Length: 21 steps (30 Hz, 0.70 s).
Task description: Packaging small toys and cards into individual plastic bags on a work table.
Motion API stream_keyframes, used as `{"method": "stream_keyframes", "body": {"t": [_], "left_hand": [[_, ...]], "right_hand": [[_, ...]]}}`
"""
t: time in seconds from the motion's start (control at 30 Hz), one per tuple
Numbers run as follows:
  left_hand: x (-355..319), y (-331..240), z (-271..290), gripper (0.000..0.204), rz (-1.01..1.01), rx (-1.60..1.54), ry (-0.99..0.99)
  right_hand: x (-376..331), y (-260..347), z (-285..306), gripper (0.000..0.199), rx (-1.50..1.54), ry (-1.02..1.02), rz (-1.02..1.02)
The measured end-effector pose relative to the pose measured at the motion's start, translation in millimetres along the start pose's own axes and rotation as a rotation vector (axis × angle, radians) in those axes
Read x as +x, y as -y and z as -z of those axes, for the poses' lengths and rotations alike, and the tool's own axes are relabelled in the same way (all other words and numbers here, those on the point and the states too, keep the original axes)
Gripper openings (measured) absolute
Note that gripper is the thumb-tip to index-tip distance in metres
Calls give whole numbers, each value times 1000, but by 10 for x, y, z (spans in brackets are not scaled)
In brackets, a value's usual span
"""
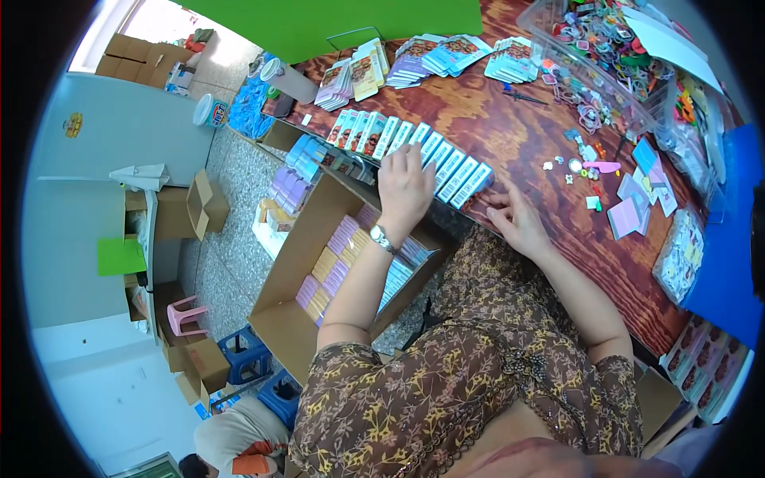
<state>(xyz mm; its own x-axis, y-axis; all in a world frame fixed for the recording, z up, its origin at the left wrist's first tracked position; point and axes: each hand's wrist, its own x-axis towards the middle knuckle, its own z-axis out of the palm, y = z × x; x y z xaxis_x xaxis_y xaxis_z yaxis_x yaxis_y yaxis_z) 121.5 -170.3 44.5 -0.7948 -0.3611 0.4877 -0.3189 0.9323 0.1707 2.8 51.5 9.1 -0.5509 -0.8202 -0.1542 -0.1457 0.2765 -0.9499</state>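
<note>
left hand (404, 185) lies flat, fingers spread, palm down on a fanned row of slim light-blue and white carded packets (446, 163) at centre frame; it presses on them, gripping none. a silver wristwatch (382, 237) sits on that wrist. right hand (514, 219), just right of centre, rests loosely open on the dark reddish wooden counter (510, 127), fingertips near the row's right end, holding nothing. the row runs diagonally from upper left to lower right along the counter's near edge, packets overlapping.

further stacks of similar packets (446, 56) lie at upper centre. a clear plastic bin of mixed coloured hair ties (606, 40) stands at upper right; small loose clips and pink cards (625, 215) are scattered to the right. below the counter edge, left of centre, an open brown cardboard box (295, 319) holds rows of pink and yellow packets. a small pink plastic stool (185, 315) stands on the floor at lower left.
</note>
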Motion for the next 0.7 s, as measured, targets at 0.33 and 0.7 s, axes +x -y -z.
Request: {"method": "stream_keyframes", "body": {"t": [0.33, 0.7], "left_hand": [[-22, 90, -57, 48, 53, -32, 97], [588, 4, -253, 61, 23, -507, 275]], "right_hand": [[135, -156, -345, 82, 406, -19, -163], [367, -40, -81, 83, 467, -213, -101]]}}
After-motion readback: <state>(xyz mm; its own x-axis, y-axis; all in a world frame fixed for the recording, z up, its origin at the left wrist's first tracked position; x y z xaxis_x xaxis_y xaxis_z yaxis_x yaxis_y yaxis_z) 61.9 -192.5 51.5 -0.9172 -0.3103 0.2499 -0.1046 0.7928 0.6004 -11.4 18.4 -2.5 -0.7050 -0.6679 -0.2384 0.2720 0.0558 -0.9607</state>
